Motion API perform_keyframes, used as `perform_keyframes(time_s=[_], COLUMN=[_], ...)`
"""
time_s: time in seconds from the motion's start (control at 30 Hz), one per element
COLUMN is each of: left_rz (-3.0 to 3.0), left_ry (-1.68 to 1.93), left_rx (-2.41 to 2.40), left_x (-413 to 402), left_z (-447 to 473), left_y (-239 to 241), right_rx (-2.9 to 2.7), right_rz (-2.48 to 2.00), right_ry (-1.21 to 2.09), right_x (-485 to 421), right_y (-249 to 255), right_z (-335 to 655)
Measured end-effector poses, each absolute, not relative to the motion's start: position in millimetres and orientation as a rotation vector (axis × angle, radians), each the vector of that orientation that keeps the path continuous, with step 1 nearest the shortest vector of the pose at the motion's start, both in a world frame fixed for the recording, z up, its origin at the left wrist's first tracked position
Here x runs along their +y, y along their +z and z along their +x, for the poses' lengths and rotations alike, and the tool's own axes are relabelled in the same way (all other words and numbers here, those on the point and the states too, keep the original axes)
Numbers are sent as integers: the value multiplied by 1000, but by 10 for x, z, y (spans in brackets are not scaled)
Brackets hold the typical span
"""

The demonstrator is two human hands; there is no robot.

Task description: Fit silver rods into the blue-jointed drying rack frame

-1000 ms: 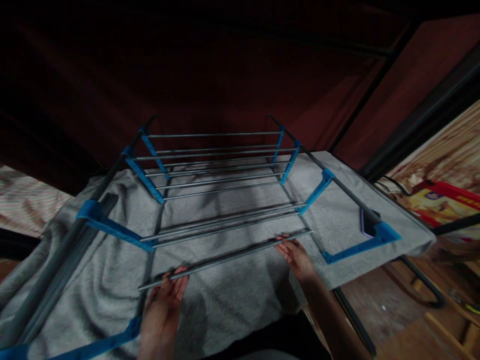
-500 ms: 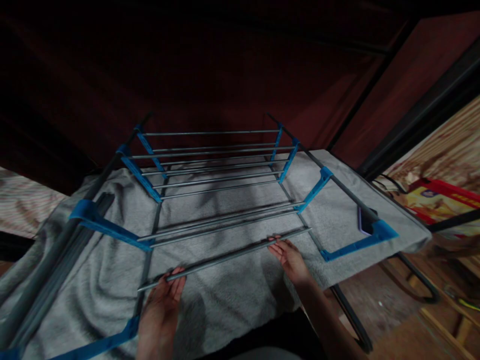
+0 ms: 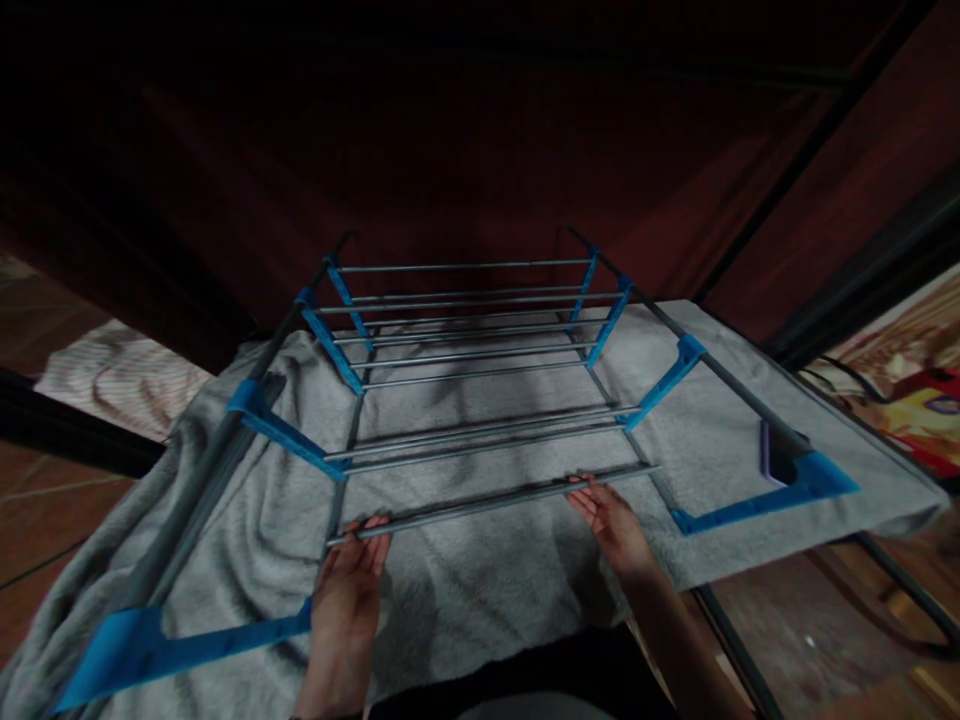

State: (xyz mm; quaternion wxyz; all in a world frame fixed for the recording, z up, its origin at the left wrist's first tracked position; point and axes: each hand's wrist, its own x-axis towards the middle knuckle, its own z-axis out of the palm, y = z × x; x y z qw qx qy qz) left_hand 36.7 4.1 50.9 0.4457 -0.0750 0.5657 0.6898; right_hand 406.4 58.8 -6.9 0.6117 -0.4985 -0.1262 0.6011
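A loose grey metal rod (image 3: 480,507) lies crosswise in front of me, its left end slightly lower in the picture. Palm up, my left hand (image 3: 349,590) grips it close to its left end. My right hand (image 3: 611,522) holds it between thumb and fingers, nearer the right end. Beyond the rod stands a rack frame of grey tubes with blue plastic brackets (image 3: 664,387) and several crossbars fitted between them. Two front brackets, the left one (image 3: 217,643) and the right one (image 3: 772,497), have no crossbar between them.
A grey blanket (image 3: 480,620) covers the surface under the rack. A phone (image 3: 776,460) lies by the right side tube. Several loose tubes (image 3: 217,480) rest along the left side. A dark red panel (image 3: 465,150) rises behind. A red and yellow package (image 3: 930,410) is at far right.
My view has shifted left, so the rack appears farther right. Both hands keep hold of the rod, which looks more level than before.
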Motion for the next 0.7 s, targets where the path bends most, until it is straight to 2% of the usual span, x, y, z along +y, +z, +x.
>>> perform_keyframes(time_s=[0.7], left_rz=[-222], left_ry=[1576], left_rx=[1193], left_x=[52], left_z=[1212], left_y=[552], right_rx=[-356], right_rz=[-1149], right_ry=[1444], right_x=[512], right_y=[-30], right_z=[3969])
